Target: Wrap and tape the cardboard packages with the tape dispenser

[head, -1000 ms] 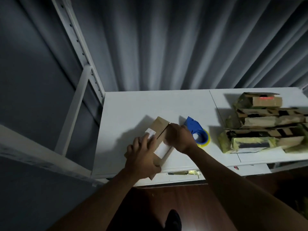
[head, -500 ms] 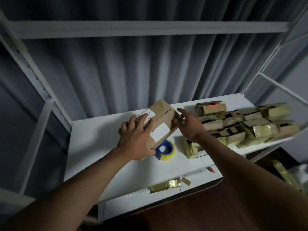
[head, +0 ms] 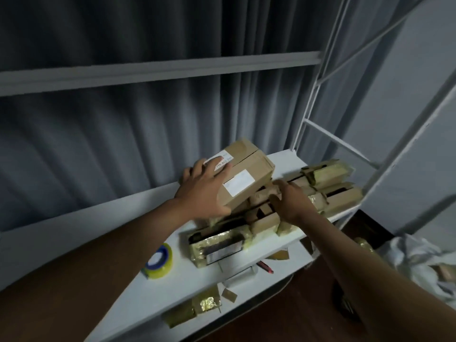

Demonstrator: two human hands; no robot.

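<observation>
My left hand [head: 203, 192] grips a brown cardboard box [head: 249, 169] with two white labels, fingers spread over its top and thumb at its near edge. The box is tilted above the left end of a pile of tape-wrapped cardboard packages [head: 333, 193] on the white table [head: 118, 218]. My right hand [head: 288, 203] reaches onto the pile just below the box, fingers extended and holding nothing. The blue tape dispenser with its yellow-rimmed roll [head: 158, 261] lies on the table near my left forearm, away from both hands.
A yellow-taped package [head: 222, 245] lies at the pile's near edge. Tape scraps [head: 207, 304] and a red pen [head: 265, 264] sit on the lower front ledge. White shelf posts [head: 308, 112] rise at the right, with crumpled white material [head: 419, 262] on the floor. A grey curtain hangs behind.
The box has been carried to the right, from beside the dispenser to above the package pile. My right hand left the box's end and now lies on the pile. The view swung right.
</observation>
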